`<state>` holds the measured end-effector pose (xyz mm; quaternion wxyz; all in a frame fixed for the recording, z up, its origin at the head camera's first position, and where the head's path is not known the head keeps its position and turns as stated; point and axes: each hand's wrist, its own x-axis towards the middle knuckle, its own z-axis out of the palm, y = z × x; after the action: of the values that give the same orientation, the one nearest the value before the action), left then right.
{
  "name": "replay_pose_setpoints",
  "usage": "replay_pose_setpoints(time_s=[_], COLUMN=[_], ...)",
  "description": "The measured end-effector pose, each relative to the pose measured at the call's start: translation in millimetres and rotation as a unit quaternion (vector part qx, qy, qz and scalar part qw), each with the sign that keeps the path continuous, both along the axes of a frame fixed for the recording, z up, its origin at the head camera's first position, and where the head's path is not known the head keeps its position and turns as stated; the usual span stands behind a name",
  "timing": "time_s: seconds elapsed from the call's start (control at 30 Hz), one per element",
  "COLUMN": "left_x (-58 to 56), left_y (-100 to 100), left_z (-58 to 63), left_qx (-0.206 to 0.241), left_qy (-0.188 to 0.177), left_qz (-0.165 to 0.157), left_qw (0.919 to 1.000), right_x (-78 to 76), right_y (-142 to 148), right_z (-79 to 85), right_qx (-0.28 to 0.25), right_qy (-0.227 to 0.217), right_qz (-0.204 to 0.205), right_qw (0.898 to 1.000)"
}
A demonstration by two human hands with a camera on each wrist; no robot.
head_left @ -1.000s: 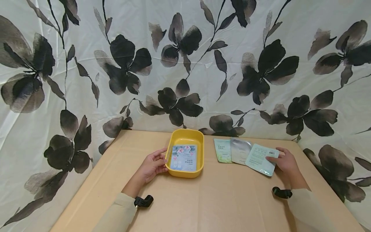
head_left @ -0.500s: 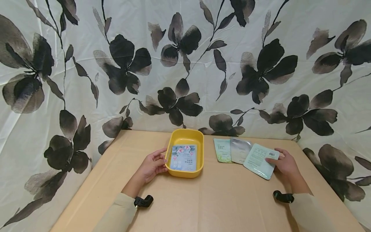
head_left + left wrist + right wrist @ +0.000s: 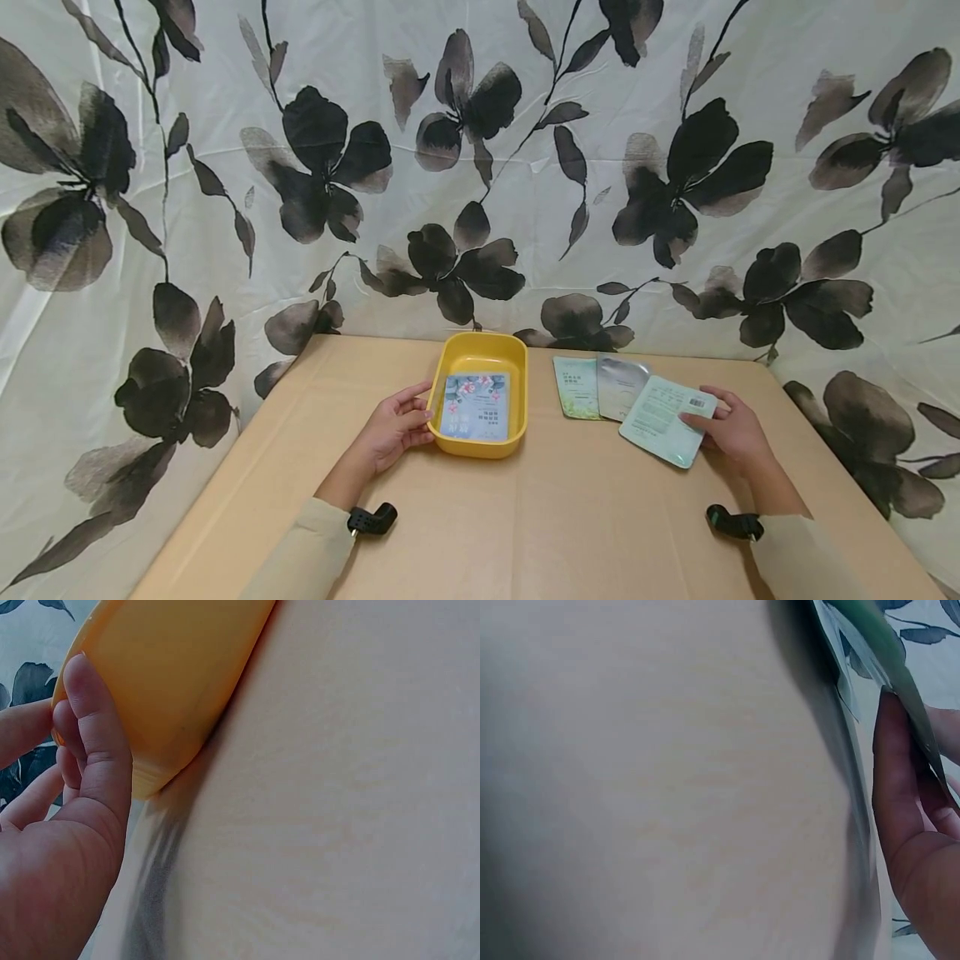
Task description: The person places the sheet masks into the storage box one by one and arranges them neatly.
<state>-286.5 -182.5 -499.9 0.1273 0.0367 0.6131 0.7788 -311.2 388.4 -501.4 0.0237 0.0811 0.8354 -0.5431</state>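
- Since a second ago, the held packet (image 3: 660, 425) has slid a little leftward and nearer the person, the right hand (image 3: 735, 432) going with it; the tray (image 3: 480, 451) and left hand (image 3: 393, 429) look unmoved.
- Right hand: pinching the held packet at its right edge, thumb on the printed face, fingers behind. It slants just above the table (image 3: 570, 517), its upper left part in front of the silver packet (image 3: 619, 390).
- Left hand: gripping the tray's left rim, thumb and fingers about the edge. The blue packet (image 3: 476, 407) lies inside the tray.
- Risk: with only one edge pinched, the held packet could droop, twist or slip.
- Risk: a low path could catch the silver packet and nudge it against the green packet (image 3: 576, 388) beside it.
- Risk: a tug from the left hand could skew the tray and shift the blue packet.
- Hidden: most of the right fingers behind the held packet, and part of the silver packet.
- Unclear: small print is unreadable; whether the held packet touches the silver packet, I cannot tell. Both wrist views are dim and cut off the hands.
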Motion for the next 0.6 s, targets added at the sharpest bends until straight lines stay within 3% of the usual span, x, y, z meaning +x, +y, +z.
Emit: replay_pose_setpoints(time_s=[0.6], left_x=[-0.9], left_y=[3], left_z=[0.9], left_qx=[0.008], left_qy=[0.001], left_qz=[0.003], left_qw=[1.0000], right_x=[15.5], right_y=[-17], right_z=[3.9], right_qx=[-0.044], right_qy=[0.004], right_qz=[0.016], right_qw=[0.999])
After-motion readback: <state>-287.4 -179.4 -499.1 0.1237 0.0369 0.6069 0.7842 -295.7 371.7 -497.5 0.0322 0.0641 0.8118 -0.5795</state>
